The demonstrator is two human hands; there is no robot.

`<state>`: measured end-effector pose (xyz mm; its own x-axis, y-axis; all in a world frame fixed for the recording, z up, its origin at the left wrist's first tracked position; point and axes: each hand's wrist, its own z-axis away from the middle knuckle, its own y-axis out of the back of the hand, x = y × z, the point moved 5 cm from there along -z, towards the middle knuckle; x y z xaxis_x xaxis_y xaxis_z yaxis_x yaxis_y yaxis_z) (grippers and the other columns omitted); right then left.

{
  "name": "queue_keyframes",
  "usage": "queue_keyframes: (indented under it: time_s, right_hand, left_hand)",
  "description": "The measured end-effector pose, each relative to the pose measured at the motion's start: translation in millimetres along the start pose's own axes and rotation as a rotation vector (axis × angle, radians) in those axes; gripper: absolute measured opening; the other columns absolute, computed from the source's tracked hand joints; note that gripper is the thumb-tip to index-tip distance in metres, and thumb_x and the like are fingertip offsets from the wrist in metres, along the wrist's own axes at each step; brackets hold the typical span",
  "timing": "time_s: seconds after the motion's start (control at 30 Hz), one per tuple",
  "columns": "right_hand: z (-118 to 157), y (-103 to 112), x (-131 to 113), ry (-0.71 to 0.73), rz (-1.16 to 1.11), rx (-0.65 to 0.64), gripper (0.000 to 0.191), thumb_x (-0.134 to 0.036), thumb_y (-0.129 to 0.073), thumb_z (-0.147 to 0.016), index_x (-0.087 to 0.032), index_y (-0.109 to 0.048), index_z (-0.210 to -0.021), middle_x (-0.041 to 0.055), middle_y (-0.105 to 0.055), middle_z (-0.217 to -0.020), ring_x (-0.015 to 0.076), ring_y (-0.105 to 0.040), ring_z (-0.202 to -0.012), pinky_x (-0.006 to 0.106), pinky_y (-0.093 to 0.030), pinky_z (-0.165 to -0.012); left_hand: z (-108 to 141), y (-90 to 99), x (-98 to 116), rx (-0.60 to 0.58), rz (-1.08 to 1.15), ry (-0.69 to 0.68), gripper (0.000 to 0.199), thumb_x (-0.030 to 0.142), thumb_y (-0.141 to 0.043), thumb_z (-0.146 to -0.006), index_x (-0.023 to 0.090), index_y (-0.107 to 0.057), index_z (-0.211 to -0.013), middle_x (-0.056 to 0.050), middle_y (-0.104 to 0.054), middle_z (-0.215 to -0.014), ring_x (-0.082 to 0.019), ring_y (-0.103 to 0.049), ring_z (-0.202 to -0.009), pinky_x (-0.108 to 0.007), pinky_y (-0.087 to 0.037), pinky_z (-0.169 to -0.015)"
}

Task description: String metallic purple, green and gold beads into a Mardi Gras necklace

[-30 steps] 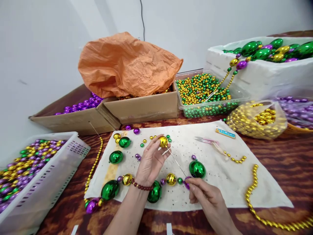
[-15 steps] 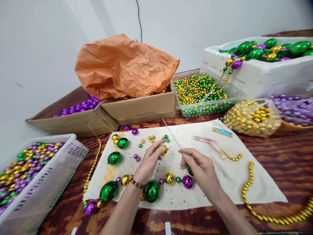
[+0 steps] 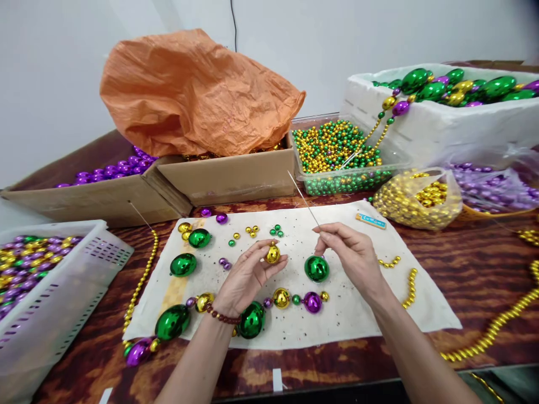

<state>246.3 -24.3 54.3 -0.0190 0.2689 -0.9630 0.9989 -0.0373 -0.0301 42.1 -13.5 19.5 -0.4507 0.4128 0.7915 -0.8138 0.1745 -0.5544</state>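
Note:
My left hand point(image 3: 252, 272), with a beaded bracelet at the wrist, holds a shiny gold ball bead point(image 3: 272, 254) between thumb and fingers. My right hand point(image 3: 347, 247) pinches a long thin needle point(image 3: 304, 197) that points up and to the left. Just below the right fingers is a large green bead point(image 3: 316, 269); whether it hangs on a thread or lies on the cloth I cannot tell. Along the front of the white cloth point(image 3: 295, 331) runs a row of big beads, including a purple bead point(image 3: 313, 302) and a green bead point(image 3: 251, 320) partly behind my left wrist.
Small loose green beads point(image 3: 276, 230) and other loose beads lie on the cloth. Behind stand cardboard boxes point(image 3: 236, 179) under an orange sheet point(image 3: 197, 95), a clear bead tub point(image 3: 349, 179) and a foam box point(image 3: 442, 123). A white basket point(image 3: 92, 280) is at left, a gold bead strand point(image 3: 492, 331) at right.
The view has shifted a little. My left fingers now hold the gold bead up more plainly in view. My right hand has lifted with the needle, and the green bead beneath it shows fully.

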Motion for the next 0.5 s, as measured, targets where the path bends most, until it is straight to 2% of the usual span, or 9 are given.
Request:
queue_keyframes:
  time_s: [0.07,0.17,0.27,0.37,0.43,0.5]
  right_hand:
    - [-2.1,0.5,-3.7,0.005,-0.023,-0.009,0.013,-0.021,-0.054,-0.093,-0.017,-0.065,-0.099,-0.001,-0.064,-0.07,0.0124,-0.061,-0.066,0.026,-0.047,-0.067]
    - [-5.9,-10.1,-10.9,0.027,-0.05,-0.038,0.014,-0.02,-0.053,-0.094,-0.017,-0.066,-0.098,-0.0009,-0.064,-0.071,0.0121,-0.061,-0.067,0.026,-0.047,-0.069]
    - [-6.6,-32.2,-14.5,0.039,-0.114,-0.104,0.015,-0.019,-0.053,-0.093,-0.017,-0.067,-0.099,-0.0005,-0.065,-0.072,0.0121,-0.061,-0.069,0.026,-0.048,-0.073]
    - [1.4,-61.3,-13.2,0.04,-0.204,-0.228,0.018,-0.015,-0.051,-0.093,-0.018,-0.068,-0.1,-0.0005,-0.065,-0.073,0.0123,-0.062,-0.07,0.026,-0.049,-0.073]
    - [12.3,-79.6,-9.2,0.025,-0.194,-0.334,0.021,-0.013,-0.05,-0.091,-0.018,-0.069,-0.1,-0.0004,-0.065,-0.072,0.0122,-0.062,-0.068,0.025,-0.05,-0.069]
    - [26.5,-92.9,-2.7,-0.011,-0.127,-0.432,0.021,-0.011,-0.05,-0.09,-0.016,-0.07,-0.097,0.0002,-0.066,-0.07,0.0121,-0.062,-0.065,0.024,-0.05,-0.067]
  left_hand:
    - [-0.7,-0.8,-0.6,0.005,0.007,-0.003,0.024,0.024,-0.059,-0.089,0.015,-0.063,-0.111,-0.008,-0.068,-0.095,-0.025,-0.066,-0.1,-0.046,-0.042,-0.104]
    - [-1.5,-1.9,-4.7,0.024,0.021,0.009,0.026,0.025,-0.06,-0.088,0.015,-0.063,-0.112,-0.008,-0.068,-0.098,-0.025,-0.066,-0.099,-0.044,-0.047,-0.098]
    - [-1.5,-1.5,-10.2,0.041,0.015,0.023,0.026,0.027,-0.062,-0.087,0.017,-0.064,-0.111,-0.007,-0.067,-0.098,-0.02,-0.067,-0.088,-0.035,-0.054,-0.08]
    - [-0.9,2.8,-10.7,0.08,0.047,-0.033,0.023,0.025,-0.066,-0.084,0.017,-0.065,-0.106,-0.005,-0.067,-0.095,-0.013,-0.064,-0.076,-0.024,-0.052,-0.067]
    - [-0.1,9.1,-8.6,0.141,0.075,-0.076,0.024,0.023,-0.068,-0.082,0.017,-0.065,-0.105,-0.004,-0.067,-0.096,-0.011,-0.064,-0.075,-0.022,-0.052,-0.068]
    - [1.0,15.7,-5.8,0.196,0.101,-0.102,0.024,0.023,-0.07,-0.081,0.019,-0.064,-0.104,-0.004,-0.068,-0.098,-0.014,-0.066,-0.082,-0.026,-0.053,-0.075]
